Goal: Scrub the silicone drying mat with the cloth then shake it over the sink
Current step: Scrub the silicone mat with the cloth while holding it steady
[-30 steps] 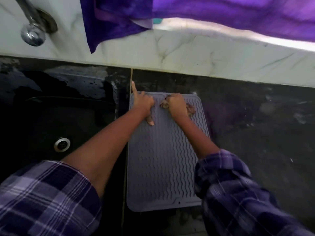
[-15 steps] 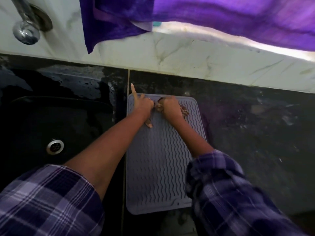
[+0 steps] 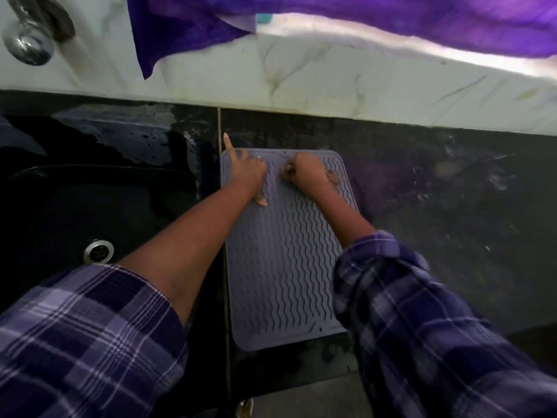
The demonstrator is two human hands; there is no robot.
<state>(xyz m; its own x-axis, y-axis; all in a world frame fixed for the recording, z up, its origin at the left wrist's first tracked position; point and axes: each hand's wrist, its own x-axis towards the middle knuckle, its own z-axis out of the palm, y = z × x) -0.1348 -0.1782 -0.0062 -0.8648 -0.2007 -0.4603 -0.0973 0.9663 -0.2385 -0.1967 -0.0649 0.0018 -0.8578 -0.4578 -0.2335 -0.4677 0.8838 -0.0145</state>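
The grey silicone drying mat (image 3: 286, 267), ribbed with wavy lines, lies flat on the dark counter (image 3: 452, 206), its long left edge along the seam that borders the black sink (image 3: 75, 206). Both hands rest on the mat's far end. The right hand (image 3: 307, 173) is curled into a fist, its grip closed on a small brownish cloth (image 3: 333, 178) that shows only as a scrap beside the knuckles, pressed against the mat near its far right corner. The left hand (image 3: 245, 173) lies on the mat's far left corner, grip open, holding nothing, 1 finger pointing past the mat's edge and the thumb stretched back along the ribs. Left of the mat, the sink shows a round metal drain (image 3: 99, 251). Beyond the mat rises a pale marble wall (image 3: 301, 79), with a metal tap (image 3: 28, 40) above the sink and purple fabric (image 3: 391, 16) hanging across the top. Both forearms emerge from rolled plaid sleeves (image 3: 90, 342).
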